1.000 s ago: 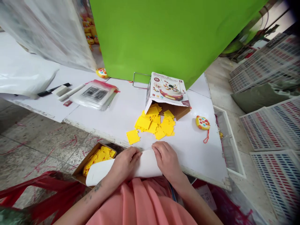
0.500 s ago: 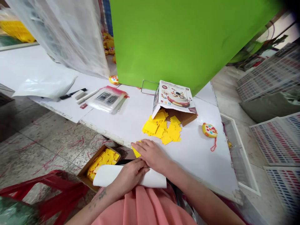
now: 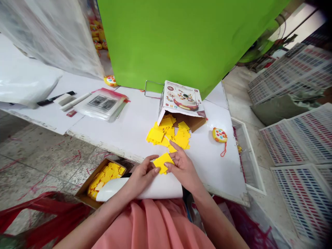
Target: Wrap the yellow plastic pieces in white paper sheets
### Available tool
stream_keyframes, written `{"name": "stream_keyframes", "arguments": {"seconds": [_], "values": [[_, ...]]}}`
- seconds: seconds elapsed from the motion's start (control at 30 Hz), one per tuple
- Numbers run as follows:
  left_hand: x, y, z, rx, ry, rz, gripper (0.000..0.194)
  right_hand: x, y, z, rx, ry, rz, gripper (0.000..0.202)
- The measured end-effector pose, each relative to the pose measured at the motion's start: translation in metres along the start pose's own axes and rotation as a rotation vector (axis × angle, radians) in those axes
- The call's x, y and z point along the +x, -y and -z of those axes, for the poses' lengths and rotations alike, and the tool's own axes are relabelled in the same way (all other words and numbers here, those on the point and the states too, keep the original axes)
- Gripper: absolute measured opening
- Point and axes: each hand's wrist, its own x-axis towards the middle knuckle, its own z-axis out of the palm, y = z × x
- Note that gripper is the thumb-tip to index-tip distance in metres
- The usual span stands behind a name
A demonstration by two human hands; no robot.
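Observation:
Between my two hands, above the table's near edge, are thin yellow square pieces [image 3: 163,162], seemingly a small stack. My left hand [image 3: 145,172] pinches their left side between thumb and fingers. On the right side, my right hand [image 3: 183,167] grips them with the thumb on top, its index finger stretched out. Just beyond lies a loose pile of similar yellow pieces [image 3: 155,134], spilling from an open printed cardboard box [image 3: 183,98] on its side. A white rolled sheet [image 3: 166,186] lies across my lap under my hands.
A cardboard carton [image 3: 80,193] of yellow pieces stands below the table at left. A yellow toy with a red loop [image 3: 219,135] lies at right. Clear plastic bags [image 3: 103,103] and a black marker [image 3: 55,98] lie at left. A green panel [image 3: 166,41] rises behind.
My hands, previously overlapping at the table edge, have moved apart and now hold the yellow pieces between them. The whole view has shifted, with table items appearing farther left.

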Motion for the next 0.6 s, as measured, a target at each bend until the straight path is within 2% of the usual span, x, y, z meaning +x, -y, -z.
{"name": "stream_keyframes", "arguments": {"seconds": [0.1,0.17,0.27,0.37,0.47,0.6], "values": [[0.004,-0.004,-0.007,-0.221,0.101,0.051,0.04,-0.006,-0.002,0.002,-0.049,-0.02,-0.013,0.067],[0.005,-0.004,-0.011,-0.325,0.128,0.082,0.038,-0.008,-0.003,0.005,-0.109,-0.028,-0.014,0.064],[0.006,-0.001,-0.012,-0.408,0.132,0.131,0.037,-0.007,-0.002,0.013,-0.22,-0.08,0.014,0.046],[0.007,0.001,-0.012,-0.447,0.132,0.177,0.04,-0.005,0.003,0.021,-0.301,-0.095,0.03,0.023],[0.006,0.003,-0.012,-0.428,0.112,0.187,0.041,-0.003,0.014,0.024,-0.433,-0.049,0.033,0.016],[0.005,0.004,-0.014,-0.33,0.084,0.141,0.038,-0.001,0.03,0.019,-0.733,0.076,0.073,0.008]]}}
